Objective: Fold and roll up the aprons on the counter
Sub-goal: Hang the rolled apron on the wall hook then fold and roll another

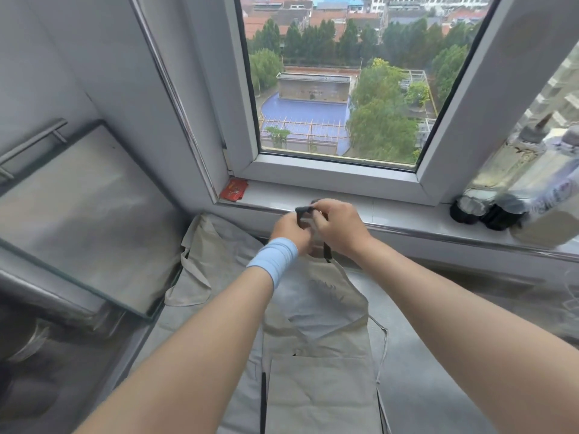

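Both hands pinch the apron's dark neck strap at twelve o'clock

The left hand (289, 228) and right hand (340, 225) grip the strap (305, 210) together; the beige apron (319, 364) lies lengthwise on the counter (438, 355) from six o'clock up, partly folded, not yet rolled. A second apron (206, 261) lies rumpled at ten o'clock, seemingly untouched; most work remains

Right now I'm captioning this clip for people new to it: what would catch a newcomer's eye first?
Both hands, the left hand with a blue wristband and the right hand, meet at centre, pinching the dark neck strap of a beige apron that hangs down toward the counter. Behind them, the window looks down on trees and rooftops. A second apron lies crumpled to the left.
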Demonstrator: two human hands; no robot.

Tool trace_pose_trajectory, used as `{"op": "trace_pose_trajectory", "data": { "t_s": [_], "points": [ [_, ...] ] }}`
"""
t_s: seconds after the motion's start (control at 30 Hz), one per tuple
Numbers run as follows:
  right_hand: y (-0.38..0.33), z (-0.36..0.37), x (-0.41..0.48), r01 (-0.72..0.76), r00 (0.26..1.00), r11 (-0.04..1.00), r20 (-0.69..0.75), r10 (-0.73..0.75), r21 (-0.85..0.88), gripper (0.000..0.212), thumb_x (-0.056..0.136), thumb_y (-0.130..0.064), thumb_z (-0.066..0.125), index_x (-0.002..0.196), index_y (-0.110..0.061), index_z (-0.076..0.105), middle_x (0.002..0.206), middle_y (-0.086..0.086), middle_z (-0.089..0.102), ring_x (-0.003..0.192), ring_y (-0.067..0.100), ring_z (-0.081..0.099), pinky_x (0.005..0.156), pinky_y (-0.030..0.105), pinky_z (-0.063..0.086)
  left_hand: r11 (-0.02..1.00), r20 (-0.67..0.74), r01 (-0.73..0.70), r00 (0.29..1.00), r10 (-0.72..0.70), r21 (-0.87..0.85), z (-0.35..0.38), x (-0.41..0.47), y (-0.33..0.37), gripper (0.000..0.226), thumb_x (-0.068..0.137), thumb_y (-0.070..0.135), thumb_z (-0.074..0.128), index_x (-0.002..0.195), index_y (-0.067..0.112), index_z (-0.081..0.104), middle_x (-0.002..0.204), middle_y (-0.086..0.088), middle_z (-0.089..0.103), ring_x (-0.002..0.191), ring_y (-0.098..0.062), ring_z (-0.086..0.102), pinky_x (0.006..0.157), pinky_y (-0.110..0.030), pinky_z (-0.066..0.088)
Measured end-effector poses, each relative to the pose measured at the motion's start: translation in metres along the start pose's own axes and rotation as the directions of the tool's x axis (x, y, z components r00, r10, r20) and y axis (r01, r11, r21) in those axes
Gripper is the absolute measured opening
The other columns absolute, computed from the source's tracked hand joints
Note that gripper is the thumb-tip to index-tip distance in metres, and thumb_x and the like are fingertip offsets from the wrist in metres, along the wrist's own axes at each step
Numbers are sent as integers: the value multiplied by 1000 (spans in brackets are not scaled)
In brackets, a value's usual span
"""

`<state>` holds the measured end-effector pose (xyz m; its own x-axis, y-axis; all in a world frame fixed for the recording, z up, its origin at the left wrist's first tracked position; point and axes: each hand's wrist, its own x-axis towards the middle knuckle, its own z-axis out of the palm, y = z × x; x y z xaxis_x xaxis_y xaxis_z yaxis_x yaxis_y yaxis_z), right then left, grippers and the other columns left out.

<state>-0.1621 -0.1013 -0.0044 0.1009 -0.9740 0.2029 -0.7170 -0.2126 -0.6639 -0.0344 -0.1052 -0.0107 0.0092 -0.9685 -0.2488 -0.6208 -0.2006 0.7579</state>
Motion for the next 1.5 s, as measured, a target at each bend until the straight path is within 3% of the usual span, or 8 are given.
{"op": "trace_pose_trajectory", "data": {
  "t_s": [0.13, 0.27, 0.4, 0.63, 0.83, 1.0, 1.2, 1.5],
  "points": [
    [36, 7, -21, -203, 976, 977, 70, 207, -63, 62, 91, -4, 47, 150, -13, 34, 137, 13, 56, 124, 31, 53, 100, 34, 41, 987, -137, -139, 982, 128, -75, -13, 4, -19, 69, 81, 1, 61, 143, 19, 39, 144, -3, 35, 108, -18, 62, 97, -28, 47],
    [54, 19, -58, -161, 975, 987, -156, 161, 7, 44, 84, 5, 46, 123, -15, 46, 104, 3, 57, 94, 26, 55, 74, 32, 40, 977, -226, -212, 950, 215, 39, 5, -13, -57, 43, 78, -6, 47, 108, 20, 62, 116, -3, 58, 96, -22, 63, 88, -24, 46],
    [89, 48, -95, -47, 990, 942, 112, 89, -332, 22, 79, -5, 52, 94, -18, 63, 92, 2, 59, 91, 30, 58, 70, 38, 47, 942, 167, -166, 979, 120, 293, 43, -33, -85, 37, 85, 4, 43, 100, 26, 68, 112, 4, 67, 106, -19, 61, 93, -25, 45],
    [124, 64, -111, -111, 753, 914, 567, 333, -390, 75, 88, -9, 47, 157, -18, 16, 164, 3, 14, 150, 22, 15, 119, 35, 21, 715, 462, -279, 884, -70, 641, 87, -36, -112, 54, 91, 26, 50, 143, 33, 37, 147, 2, 38, 133, -26, 36, 107, -44, 34],
    [129, 45, -96, -436, 900, 900, -19, 436, 11, 33, 85, 3, 46, 95, -19, 69, 110, 1, 67, 107, 23, 60, 85, 25, 42, 727, 406, -432, 885, 228, 533, 109, -23, -91, 36, 94, 15, 41, 127, 26, 53, 127, -2, 52, 119, -26, 48, 94, -37, 40],
    [148, 32, -115, -615, 704, 714, 174, 689, -335, 23, 81, -13, 49, 79, -26, 68, 88, -3, 69, 82, 24, 60, 66, 28, 46, 851, 448, -206, 893, -38, 483, 141, -9, -55, 33, 99, 39, 37, 112, 22, 62, 115, -4, 65, 106, -28, 58, 85, -34, 46],
    [153, 33, -136, -572, 759, 818, 341, 555, -60, 38, 75, -7, 46, 59, -37, 62, 58, -17, 59, 68, 14, 54, 63, 27, 45, 857, 417, 51, 858, -300, 513, 163, 1, -28, 31, 80, 43, 50, 68, 18, 64, 78, -3, 67, 68, -26, 61, 58, -25, 41],
    [152, 33, -138, -689, 714, 698, 348, 608, 194, 15, 80, -35, 68, 82, -22, 74, 78, -1, 73, 66, 11, 66, 61, 27, 53, 905, 381, 396, 822, -424, 154, 159, 24, -41, 28, 71, 23, 58, 93, 7, 65, 80, -13, 73, 70, -33, 72, 75, -44, 60]
  ]
}}
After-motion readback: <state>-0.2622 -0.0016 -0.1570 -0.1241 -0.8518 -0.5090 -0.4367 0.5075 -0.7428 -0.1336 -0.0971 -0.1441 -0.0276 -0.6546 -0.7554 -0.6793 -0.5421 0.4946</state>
